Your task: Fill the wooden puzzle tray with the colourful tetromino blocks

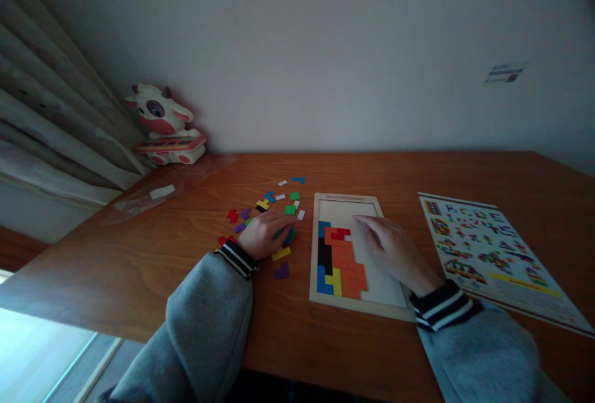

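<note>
Wooden tray (313, 260) on a brown table (381, 366), in front of the person; its L side holds a patch of blue, black, red, yellow & orange fitted pcs (344, 254); its R side & top strip show bare base. L hand (266, 234) is palm-down over the loose pcs just L of the tray, fingers bent by green & dark blue ones; can't tell if it grips any, as the palm & undersides are hidden. R hand (395, 251) reaches over the tray's bare part, index & thumb apart w/ a gap btwn, no pc visible in it; contact w/ the base unclear.

Likely risks: L cuff (237, 258) sits right by red pcs (222, 240), so a sweep of the arm could drag them; fingers in the crowded heap could pinch 2 at once or flick a white pc (301, 215) away; the purple pc (281, 273) lies apart, nearer the person, & a sleeve could brush it. R cuff (446, 307) is by the tray's lower R corner; leaning there could shift the tray; w/ so much base bare, the fitted pcs' R edge has no backing, so a knock could slide them apart; R sleeve is also close to the printed sheet (493, 254) & could nudge it.
</note>
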Available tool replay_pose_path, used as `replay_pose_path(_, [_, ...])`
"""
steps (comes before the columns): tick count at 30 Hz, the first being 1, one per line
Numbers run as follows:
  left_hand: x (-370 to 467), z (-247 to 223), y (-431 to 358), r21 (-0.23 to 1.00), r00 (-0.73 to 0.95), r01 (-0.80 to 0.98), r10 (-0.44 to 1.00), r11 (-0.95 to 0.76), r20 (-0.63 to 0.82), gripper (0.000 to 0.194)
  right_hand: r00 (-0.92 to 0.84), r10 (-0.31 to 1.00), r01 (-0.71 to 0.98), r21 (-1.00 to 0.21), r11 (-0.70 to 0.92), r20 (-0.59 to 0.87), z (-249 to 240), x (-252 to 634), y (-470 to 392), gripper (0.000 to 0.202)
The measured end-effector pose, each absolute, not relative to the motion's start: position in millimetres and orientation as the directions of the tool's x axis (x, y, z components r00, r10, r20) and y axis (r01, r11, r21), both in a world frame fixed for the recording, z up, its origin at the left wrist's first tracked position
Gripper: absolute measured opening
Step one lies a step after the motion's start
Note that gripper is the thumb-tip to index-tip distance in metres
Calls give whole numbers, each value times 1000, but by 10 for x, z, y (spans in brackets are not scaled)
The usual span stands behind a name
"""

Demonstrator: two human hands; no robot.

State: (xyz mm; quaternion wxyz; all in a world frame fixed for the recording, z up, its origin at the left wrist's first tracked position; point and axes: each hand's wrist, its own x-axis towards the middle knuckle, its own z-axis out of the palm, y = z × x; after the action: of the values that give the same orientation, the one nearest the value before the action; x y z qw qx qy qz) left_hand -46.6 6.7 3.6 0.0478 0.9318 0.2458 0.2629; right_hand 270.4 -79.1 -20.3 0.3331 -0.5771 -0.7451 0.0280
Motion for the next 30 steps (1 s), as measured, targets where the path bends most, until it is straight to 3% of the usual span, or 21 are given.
replay_pose_path(9, [-411, 34, 108, 252, 649, 508, 558, -824, 518, 27, -105, 883, 854, -413, 315, 458, -196, 2685, -795, 33])
replay_pose_path(19, [-445, -95, 122, 221, 722, 549, 590, -806, 360, 33, -114, 885, 853, -412, 321, 452, -197, 2690, -795, 33])
replay_pose_path(30, [-445, -76, 127, 227, 727, 514, 560, -827, 398, 26, -136, 884, 866, -380, 325, 447, -191, 2694, -794, 32])
